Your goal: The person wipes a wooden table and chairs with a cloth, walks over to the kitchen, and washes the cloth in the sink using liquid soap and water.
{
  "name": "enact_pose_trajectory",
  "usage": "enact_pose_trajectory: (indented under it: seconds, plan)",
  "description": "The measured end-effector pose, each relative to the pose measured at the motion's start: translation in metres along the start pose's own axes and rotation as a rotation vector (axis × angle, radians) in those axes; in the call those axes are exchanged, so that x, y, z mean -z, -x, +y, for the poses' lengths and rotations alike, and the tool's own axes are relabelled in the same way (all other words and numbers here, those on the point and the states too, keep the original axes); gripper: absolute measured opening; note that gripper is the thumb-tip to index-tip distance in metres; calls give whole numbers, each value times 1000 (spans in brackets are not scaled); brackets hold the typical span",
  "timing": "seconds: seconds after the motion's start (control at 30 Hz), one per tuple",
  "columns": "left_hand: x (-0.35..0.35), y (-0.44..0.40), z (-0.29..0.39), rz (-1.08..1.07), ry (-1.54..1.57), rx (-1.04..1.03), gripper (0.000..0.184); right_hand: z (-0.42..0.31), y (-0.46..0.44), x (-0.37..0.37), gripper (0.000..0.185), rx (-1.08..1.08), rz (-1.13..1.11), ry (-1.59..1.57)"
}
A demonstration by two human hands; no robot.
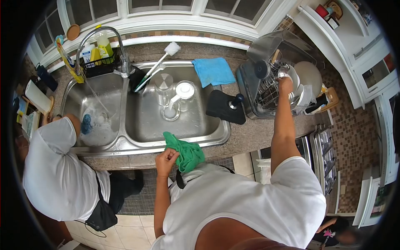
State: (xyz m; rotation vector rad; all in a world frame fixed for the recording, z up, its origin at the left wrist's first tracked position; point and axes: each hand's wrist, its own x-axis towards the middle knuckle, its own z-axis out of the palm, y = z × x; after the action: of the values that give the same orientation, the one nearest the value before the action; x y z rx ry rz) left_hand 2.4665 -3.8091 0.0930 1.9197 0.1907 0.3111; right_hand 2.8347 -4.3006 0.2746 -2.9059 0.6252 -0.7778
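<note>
My left hand (166,160) pinches a bunched green cloth (189,155) at the front edge of the counter, close to my body. Stretched out to the right, my right hand (285,84) reaches into the dish rack (260,93). Its fingers are closed at a small shiny piece whose kind I cannot make out. White bowls (307,95) and a large pale round plate (309,77) stand right beside that hand. In the right sink basin (146,121) are a clear container (164,84) and a white-lidded container (184,90).
On the left, another person in a white shirt (62,175) stands at the soapy left basin (71,100), under a running faucet (100,31). A blue cloth (213,71) and a black mat (218,109) lie between sink and rack. A stove (323,162) is at right.
</note>
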Motion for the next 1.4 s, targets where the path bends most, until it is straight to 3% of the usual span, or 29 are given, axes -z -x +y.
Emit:
enact_pose_trajectory:
  seconds: [0.13, 0.33, 0.63, 0.73, 0.83, 1.07, 1.4]
  plan:
    - [2, -1, 6, -5, -14, 12, 17, -9, -6, -4, 50, -14, -21, 153]
    - [3, -1, 5, -12, -18, 0, 17, -14, -1, -3, 47, -85, -6, 153]
    - [2, -1, 0, -26, 9, 18, 18, 9, -7, -19, 25, -132, 100, -246]
    - [2, -1, 0, -40, 13, 57, 18, 24, -19, -31, 26, -139, 98, -416]
    - [2, -1, -1, -40, 17, 51, 17, 30, -25, -36, 24, -135, 259, -590]
    - [2, -3, 5, -34, 54, 64, 15, 30, -23, -27, 20, -93, 272, -1167]
    - [-1, -1, -7, -48, 85, 125, 15, 18, -17, -10, 23, -31, 323, -1249]
